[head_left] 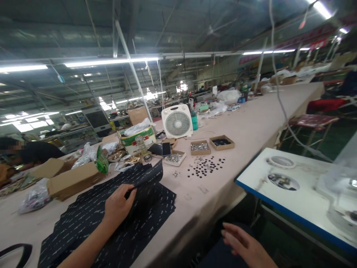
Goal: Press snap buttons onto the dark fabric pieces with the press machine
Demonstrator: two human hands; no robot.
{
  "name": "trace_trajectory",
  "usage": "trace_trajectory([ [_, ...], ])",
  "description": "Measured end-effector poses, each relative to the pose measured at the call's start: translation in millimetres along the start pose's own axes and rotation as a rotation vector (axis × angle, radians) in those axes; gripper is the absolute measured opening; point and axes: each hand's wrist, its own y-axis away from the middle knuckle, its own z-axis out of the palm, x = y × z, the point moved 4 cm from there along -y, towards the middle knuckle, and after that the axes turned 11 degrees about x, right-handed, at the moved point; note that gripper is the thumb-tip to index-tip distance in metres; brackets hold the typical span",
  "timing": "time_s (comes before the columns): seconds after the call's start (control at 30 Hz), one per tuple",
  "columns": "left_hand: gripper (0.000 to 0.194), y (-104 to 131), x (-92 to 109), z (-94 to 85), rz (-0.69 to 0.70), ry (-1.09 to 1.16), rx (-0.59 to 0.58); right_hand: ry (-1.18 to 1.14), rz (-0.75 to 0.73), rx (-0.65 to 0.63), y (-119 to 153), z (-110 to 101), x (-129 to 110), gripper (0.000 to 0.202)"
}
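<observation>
A stack of dark fabric pieces (80,219) with rows of small white marks is fanned out on the table's near side. My left hand (119,203) lies over the stack, its thumb and fingers closed on the lifted edge of the top fabric piece. That piece is folded up and stands above the others. Low in the view, my right hand (240,242) is held off the table's near edge, between the table and the white machine top. Its fingers are stretched out, and no object shows in them.
Small black round parts (206,167) are scattered on the table (184,208), near a box of silvery pieces (200,148) and a box of dark pieces (221,143). Behind stands a white fan (177,123). A blue-edged machine table (301,208) is at right. Another person (39,152) bends at far left.
</observation>
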Motion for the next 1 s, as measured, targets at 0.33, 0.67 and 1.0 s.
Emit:
trace_trajectory([
  [0.33, 0.008, 76, 146, -12.6, 0.391, 0.596, -0.398, -0.091, -0.379, -0.298, 40, 98, -119, 0.058],
  [0.67, 0.084, 16, 188, 55.6, 0.316, 0.753, -0.461, -0.099, -0.263, -0.143, 64, -5, -108, 0.048],
  [1.0, 0.056, 34, 236, 92.8, 0.085, 1.046, -1.19, -0.035, -0.203, 0.006, 69, -31, -80, 0.049],
])
